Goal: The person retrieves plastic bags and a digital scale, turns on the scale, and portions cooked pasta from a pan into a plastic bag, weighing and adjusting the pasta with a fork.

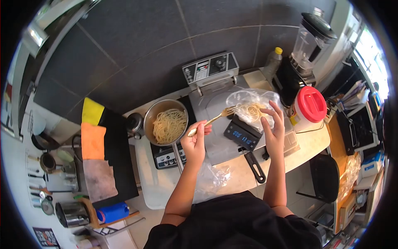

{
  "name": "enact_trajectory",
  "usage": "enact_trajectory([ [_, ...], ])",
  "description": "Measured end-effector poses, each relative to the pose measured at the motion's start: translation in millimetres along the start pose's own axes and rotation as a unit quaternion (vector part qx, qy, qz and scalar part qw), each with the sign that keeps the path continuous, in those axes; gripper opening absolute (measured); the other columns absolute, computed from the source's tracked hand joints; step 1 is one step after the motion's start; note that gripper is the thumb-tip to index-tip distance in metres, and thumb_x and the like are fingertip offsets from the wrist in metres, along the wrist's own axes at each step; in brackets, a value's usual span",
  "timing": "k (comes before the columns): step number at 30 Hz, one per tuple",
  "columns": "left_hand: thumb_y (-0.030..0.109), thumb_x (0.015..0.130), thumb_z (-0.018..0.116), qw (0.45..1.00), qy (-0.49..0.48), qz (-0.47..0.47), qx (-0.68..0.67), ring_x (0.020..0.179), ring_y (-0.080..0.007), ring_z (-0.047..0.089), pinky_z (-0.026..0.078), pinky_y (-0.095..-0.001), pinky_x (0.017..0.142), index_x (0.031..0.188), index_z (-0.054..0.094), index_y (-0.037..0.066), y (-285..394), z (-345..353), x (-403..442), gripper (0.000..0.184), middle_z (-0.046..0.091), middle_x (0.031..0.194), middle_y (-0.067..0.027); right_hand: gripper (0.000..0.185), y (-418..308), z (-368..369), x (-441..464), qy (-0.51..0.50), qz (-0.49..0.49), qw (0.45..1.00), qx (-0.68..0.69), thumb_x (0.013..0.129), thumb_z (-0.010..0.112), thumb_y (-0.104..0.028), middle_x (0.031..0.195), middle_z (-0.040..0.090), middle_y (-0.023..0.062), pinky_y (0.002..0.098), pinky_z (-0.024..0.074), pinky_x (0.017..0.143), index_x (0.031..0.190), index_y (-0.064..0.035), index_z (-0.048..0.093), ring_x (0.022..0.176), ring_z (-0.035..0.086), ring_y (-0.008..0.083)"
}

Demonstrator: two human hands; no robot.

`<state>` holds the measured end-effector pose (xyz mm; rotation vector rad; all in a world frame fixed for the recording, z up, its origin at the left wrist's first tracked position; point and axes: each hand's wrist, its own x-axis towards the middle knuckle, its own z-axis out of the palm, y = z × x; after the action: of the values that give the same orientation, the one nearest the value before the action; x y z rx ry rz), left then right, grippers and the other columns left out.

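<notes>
A gold-coloured fork is held in my left hand, its tines pointing up and to the right near a clear plastic bag. Some noodles lie in that bag, which rests on a black digital scale with a lit blue display. My right hand is raised at the bag's right side, fingers apart and curved, with nothing visibly held. To the left, a metal pan on a cooker holds a pile of noodles.
Behind the scale stands a grey appliance. A red-lidded tub, a blender and a yellow-capped bottle are on the right. Crumpled plastic lies near the front edge. Coloured cloths hang at left.
</notes>
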<state>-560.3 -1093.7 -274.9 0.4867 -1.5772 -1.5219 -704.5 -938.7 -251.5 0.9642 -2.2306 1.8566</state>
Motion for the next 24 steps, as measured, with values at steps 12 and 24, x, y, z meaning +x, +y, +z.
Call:
enact_trajectory([
  [12, 0.030, 0.093, 0.039, 0.956, 0.293, -0.011, -0.018, 0.081, -0.0231, 0.061, 0.051, -0.0301, 0.070, 0.100, 0.051, -0.005, 7, -143, -43, 0.037, 0.061, 0.091, -0.0201, 0.019, -27, 71, -23, -0.140, -0.029, 0.989, 0.022, 0.081, 0.053, -0.009, 0.126, 0.044, 0.0114, 0.0365, 0.0221, 0.102, 0.099, -0.0037, 0.060, 0.125, 0.032, 0.0281],
  [24, 0.017, 0.082, 0.062, 0.950, 0.160, -0.095, 0.249, 0.062, -0.0086, 0.051, 0.042, -0.0223, 0.057, 0.087, 0.060, -0.001, -49, -164, -21, 0.019, 0.059, 0.073, -0.0041, 0.021, -50, 110, -47, -0.229, -0.010, 0.973, 0.026, 0.082, 0.054, -0.009, 0.127, 0.042, 0.0117, 0.0394, 0.0219, 0.102, 0.103, -0.0050, 0.058, 0.128, 0.027, 0.0315],
])
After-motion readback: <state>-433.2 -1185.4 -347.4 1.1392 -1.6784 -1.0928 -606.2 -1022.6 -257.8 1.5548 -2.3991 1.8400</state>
